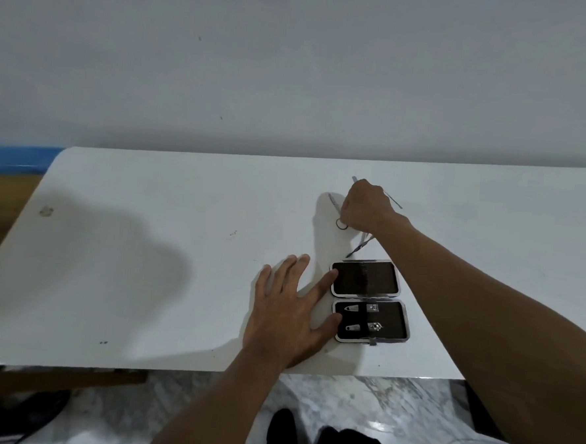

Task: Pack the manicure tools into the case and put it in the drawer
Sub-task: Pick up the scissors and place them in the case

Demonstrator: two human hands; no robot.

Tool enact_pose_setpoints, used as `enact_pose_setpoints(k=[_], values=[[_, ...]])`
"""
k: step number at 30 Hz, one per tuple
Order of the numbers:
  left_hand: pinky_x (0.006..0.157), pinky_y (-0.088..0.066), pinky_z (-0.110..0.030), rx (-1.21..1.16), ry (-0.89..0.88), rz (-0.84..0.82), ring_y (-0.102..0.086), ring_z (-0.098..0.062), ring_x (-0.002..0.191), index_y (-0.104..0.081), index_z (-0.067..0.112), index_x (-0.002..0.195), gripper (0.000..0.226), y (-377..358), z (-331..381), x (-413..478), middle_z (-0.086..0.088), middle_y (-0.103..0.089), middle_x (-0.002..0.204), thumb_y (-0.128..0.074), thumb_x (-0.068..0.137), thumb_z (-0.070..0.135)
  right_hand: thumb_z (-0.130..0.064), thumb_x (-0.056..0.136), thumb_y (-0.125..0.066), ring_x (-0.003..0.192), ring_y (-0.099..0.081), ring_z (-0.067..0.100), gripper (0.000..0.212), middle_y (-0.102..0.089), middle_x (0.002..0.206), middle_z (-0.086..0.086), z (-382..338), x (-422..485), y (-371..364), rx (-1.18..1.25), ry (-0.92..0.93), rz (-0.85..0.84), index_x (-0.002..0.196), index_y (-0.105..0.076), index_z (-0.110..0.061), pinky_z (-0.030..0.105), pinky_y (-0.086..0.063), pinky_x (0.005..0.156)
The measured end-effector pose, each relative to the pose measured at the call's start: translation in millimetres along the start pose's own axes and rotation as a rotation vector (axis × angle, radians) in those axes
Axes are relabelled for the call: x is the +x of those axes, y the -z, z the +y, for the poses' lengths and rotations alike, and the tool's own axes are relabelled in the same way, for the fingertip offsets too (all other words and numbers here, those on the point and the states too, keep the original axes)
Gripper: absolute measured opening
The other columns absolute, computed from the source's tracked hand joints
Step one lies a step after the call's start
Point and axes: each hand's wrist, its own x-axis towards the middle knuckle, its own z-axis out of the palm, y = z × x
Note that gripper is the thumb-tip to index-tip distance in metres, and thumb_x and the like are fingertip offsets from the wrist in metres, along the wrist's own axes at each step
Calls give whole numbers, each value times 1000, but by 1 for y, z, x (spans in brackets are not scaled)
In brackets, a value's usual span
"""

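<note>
While our left hand (pixel 287 312) lies flat on the white table (pixel 139 246) with the fingers spread, its thumb and forefinger touching the left edge of the open case (pixel 369 302), our right hand (pixel 366 207) is closed over a bunch of thin metal tools (pixel 360 246) just behind the case. Small scissors (pixel 336 212) lie under this hand (one ring handle shows). Two clippers (pixel 364 317) already sit in the near half of the case.
</note>
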Motion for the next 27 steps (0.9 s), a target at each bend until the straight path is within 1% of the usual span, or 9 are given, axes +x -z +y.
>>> enact_pose_setpoints(k=[4, 8, 10, 12, 14, 16, 20, 23, 27], values=[[120, -10, -51, -21, 15, -9, -13, -22, 150, -19, 50, 150, 65, 2, 1, -2, -4, -25, 161, -29, 90, 73, -7, 66, -75, 91, -67, 33, 33, -70, 97, 14, 5, 5, 2, -18, 27, -64, 99, -69, -3, 36, -58, 82], [119, -15, -50, 7, 20, 4, -19, -21, 148, -25, 49, 148, 65, 0, 2, -1, -2, -31, 158, -35, 88, 72, -6, 70, -72, 90, -66, 34, 24, -69, 97, 16, 4, 1, 3, -23, 40, -79, 92, -68, -1, 33, -55, 77], [118, -18, -50, 22, 19, 10, -24, -22, 147, -30, 48, 147, 66, -1, 2, -1, -2, -34, 156, -40, 86, 70, -7, 72, -68, 90, -65, 34, 11, -65, 93, 15, 4, -5, 2, -42, 56, -56, 76, -58, -4, 31, -50, 71], [118, -19, -49, 28, 18, 20, -27, -22, 146, -33, 47, 146, 66, -2, 2, -1, -2, -37, 155, -43, 85, 69, -9, 74, -65, 87, -63, 32, 14, -61, 87, 12, 5, -12, -1, -76, 79, -29, 70, -51, -8, 30, -45, 67], [117, -20, -49, 34, 16, 29, -28, -22, 145, -34, 47, 146, 65, -2, 2, -1, -2, -37, 154, -44, 85, 68, -11, 77, -62, 87, -63, 33, 8, -61, 87, 10, 7, -18, -3, -91, 114, 4, 84, -60, -6, 31, -46, 67], [117, -21, -50, 48, 17, 30, -28, -22, 145, -33, 47, 146, 64, -2, 3, -1, -2, -37, 154, -42, 86, 68, -11, 81, -58, 91, -63, 33, 16, -65, 94, 9, 11, -23, -3, -36, 144, 29, 97, -62, -8, 32, -49, 72], [116, -23, -50, 89, 4, 38, -29, -22, 144, -33, 46, 146, 64, -3, 2, -1, -2, -37, 154, -40, 87, 68, -7, 84, -54, 92, -66, 27, 17, -68, 105, 8, 28, -43, 12, 223, 205, 52, 97, -60, -17, 32, -51, 77], [115, -25, -51, 98, -8, 47, -32, -24, 143, -34, 45, 146, 63, -4, 1, -2, -3, -38, 153, -37, 88, 68, -7, 83, -62, 77, -70, 22, 25, -71, 90, 9, 52, -71, 29, 394, 198, -36, 103, -52, -19, 40, -59, 75], [113, -25, -52, 111, -22, 59, -33, -26, 142, -35, 44, 146, 63, -7, 1, -3, -5, -40, 152, -35, 88, 68, -10, 82, -69, 70, -67, 19, 21, -74, 82, 8, 93, -108, 42, 397, 162, -67, 99, -59, -15, 41, -57, 76]])
